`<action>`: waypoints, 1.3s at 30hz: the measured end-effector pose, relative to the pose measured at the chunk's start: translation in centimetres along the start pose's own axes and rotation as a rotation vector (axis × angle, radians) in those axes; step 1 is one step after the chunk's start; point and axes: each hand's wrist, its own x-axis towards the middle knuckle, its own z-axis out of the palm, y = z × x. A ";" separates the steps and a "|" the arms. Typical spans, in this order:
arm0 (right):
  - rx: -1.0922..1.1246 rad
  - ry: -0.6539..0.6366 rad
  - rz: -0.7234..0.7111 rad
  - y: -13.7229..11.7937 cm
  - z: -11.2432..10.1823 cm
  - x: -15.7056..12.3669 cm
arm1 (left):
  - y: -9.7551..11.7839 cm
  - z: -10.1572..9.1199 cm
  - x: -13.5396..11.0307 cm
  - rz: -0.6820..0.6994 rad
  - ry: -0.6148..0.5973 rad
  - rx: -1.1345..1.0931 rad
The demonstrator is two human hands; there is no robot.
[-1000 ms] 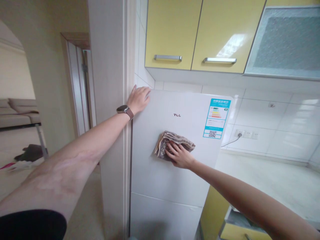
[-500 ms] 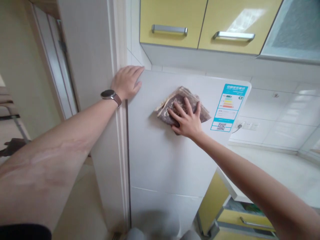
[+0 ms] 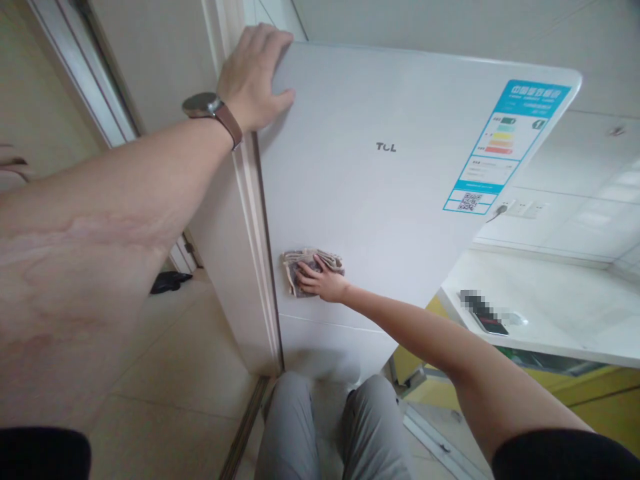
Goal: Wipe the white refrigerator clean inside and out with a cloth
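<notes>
My right hand [image 3: 326,281] presses a folded brown patterned cloth [image 3: 296,264] against the white front of a refrigerator [image 3: 370,220], low on its upper door, just above the seam. The fingers are spread over the cloth. My left hand [image 3: 256,81] rests at the refrigerator's upper left corner, beside the door frame, its fingers at the top edge and its thumb apart. It holds nothing. A watch [image 3: 213,110] with a brown strap is on the left wrist. A blue and white energy label [image 3: 505,150] is stuck at the door's upper right.
A white door frame [image 3: 240,220] runs close along the refrigerator's left side. On the right, a white counter [image 3: 560,307] above yellow cabinets bears a dark, partly blurred object [image 3: 493,323]. A plug [image 3: 500,210] sits at the wall sockets. A black item [image 3: 170,281] lies on the floor at left.
My right hand has moved the cloth down and left across the door, uncovering the TCL lettering. The view has tilted downward. My left hand stays at the refrigerator's corner.
</notes>
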 end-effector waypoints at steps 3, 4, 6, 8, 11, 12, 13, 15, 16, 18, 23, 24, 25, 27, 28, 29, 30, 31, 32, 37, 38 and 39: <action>0.049 -0.002 -0.035 -1.5 1.7 -2.1 | 0.5 -0.6 0.3 -0.010 -0.060 -0.010; 0.073 0.023 -0.008 -1.1 1.5 -3.1 | 0.6 -0.8 0.3 -0.010 -0.078 -0.007; 0.121 0.085 0.086 1.0 0.1 -5.4 | 0.9 -1.0 0.4 -0.026 -0.105 0.002; 0.156 0.156 0.229 4.5 -2.5 -8.1 | 1.1 -1.0 0.4 -0.048 -0.108 0.001; 0.168 0.223 0.514 10.8 -7.9 -12.5 | 1.3 -0.6 0.5 -0.058 -0.077 -0.022; 0.156 0.251 0.631 12.7 -9.8 -14.0 | 1.4 -0.4 0.5 -0.054 -0.060 -0.029; 0.139 0.287 0.748 14.4 -11.6 -15.3 | 1.4 -0.2 0.5 -0.058 -0.044 -0.031; 0.096 0.358 0.970 16.5 -14.0 -17.8 | 1.3 0.2 0.6 -0.058 -0.018 -0.028; 0.076 0.385 1.054 16.9 -14.5 -18.9 | 1.2 0.5 0.6 -0.064 -0.008 -0.024; 0.045 0.408 1.163 16.4 -13.6 -20.8 | 0.8 1.1 0.8 -0.068 -0.001 -0.031; 0.019 0.296 1.207 7.6 -2.3 -25.3 | -0.5 3.2 1.3 -0.053 0.064 -0.087; 0.025 0.250 1.180 4.9 0.6 -26.1 | -0.6 3.5 1.4 -0.055 0.081 -0.086; 0.054 0.186 1.126 2.2 3.2 -26.8 | -0.5 3.8 1.4 -0.065 0.089 -0.080; 0.146 0.066 0.972 -2.8 7.5 -28.0 | 0.0 3.9 1.2 -0.107 0.087 -0.058; 0.195 0.017 0.882 -4.7 9.0 -28.5 | 0.4 3.7 1.1 -0.125 0.087 -0.039; 0.227 -0.018 0.830 -6.0 10.1 -28.9 | 0.8 3.5 0.8 -0.139 0.088 -0.014; 0.249 -0.042 0.775 -6.6 10.7 -29.2 | 1.2 3.2 0.6 -0.144 0.092 0.016; 0.259 -0.057 0.723 -6.7 10.9 -29.6 | 1.6 2.9 0.3 -0.140 0.093 0.049; 0.253 -0.061 0.680 -6.1 10.7 -30.0 | 1.8 2.6 0.1 -0.133 0.091 0.079; 0.028 0.085 0.697 2.6 5.3 -32.0 | 1.6 2.7 -0.2 -0.120 0.097 0.041; -0.021 0.121 0.755 4.9 3.6 -32.2 | 1.5 2.9 -0.1 -0.131 0.113 0.010; -0.061 0.161 0.816 7.2 1.9 -32.2 | 1.4 3.2 0.0 -0.141 0.130 -0.018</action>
